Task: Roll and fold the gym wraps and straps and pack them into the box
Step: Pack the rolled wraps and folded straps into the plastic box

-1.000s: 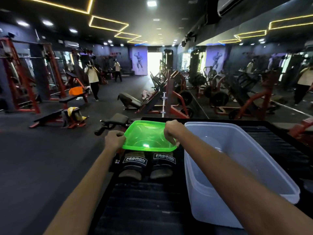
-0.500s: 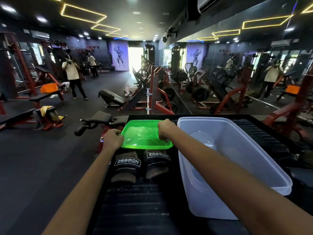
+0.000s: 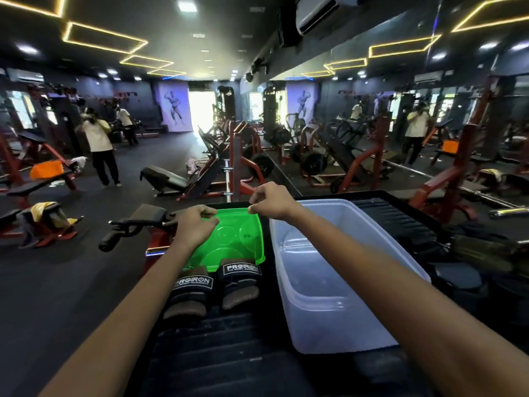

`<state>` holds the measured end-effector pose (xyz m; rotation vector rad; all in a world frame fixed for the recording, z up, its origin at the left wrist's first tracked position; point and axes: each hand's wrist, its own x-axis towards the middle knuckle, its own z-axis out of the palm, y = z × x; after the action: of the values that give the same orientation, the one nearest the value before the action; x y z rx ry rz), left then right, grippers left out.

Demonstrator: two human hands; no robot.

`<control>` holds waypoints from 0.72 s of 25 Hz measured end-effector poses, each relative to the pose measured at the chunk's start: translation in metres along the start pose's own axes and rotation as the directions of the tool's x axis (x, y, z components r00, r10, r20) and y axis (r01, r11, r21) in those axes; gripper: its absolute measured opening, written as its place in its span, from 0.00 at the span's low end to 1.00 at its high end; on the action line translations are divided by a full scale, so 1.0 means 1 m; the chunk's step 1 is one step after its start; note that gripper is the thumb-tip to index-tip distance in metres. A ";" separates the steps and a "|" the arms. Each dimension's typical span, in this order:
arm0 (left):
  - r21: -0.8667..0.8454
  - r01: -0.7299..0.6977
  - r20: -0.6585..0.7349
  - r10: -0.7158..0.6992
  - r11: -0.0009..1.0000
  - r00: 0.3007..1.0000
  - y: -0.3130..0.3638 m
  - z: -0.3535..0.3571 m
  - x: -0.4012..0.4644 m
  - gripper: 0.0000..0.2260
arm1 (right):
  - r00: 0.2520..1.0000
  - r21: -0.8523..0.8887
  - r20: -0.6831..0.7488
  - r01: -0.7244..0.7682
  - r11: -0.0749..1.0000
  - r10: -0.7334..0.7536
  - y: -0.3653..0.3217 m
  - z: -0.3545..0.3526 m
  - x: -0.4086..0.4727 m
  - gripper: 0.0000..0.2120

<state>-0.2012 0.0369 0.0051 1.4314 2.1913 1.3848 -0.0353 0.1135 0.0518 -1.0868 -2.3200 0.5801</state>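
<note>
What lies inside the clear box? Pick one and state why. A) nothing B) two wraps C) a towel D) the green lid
A: the clear box shows only its bare floor and walls; both wraps lie outside it, beside the green lid.

One wide-angle view is given — taken from the wearer's head, faced forward and down along both forearms. The dark ribbed bench (image 3: 217,353) is seen close below, the long mirrored gym hall stretched far ahead; no second view is shared.
</note>
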 end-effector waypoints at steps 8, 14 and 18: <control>-0.382 -0.189 0.276 0.307 0.904 0.911 0.123 0.081 -0.064 0.08 | 0.983 0.593 -0.122 -0.036 0.805 0.135 0.077 -0.115 -0.123 0.04; -0.364 -0.210 0.415 0.360 0.907 0.836 0.187 0.125 -0.113 0.09 | 0.953 0.600 -0.162 -0.111 0.792 0.256 0.151 -0.161 -0.181 0.03; -0.393 -0.158 0.437 0.335 0.906 0.835 0.217 0.142 -0.132 0.11 | 0.961 0.557 -0.127 -0.134 0.819 0.244 0.194 -0.182 -0.192 0.04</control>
<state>0.0855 0.0399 0.0527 1.7386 1.4034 1.2102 0.2922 0.1049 0.0322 -1.0373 -1.7209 1.0831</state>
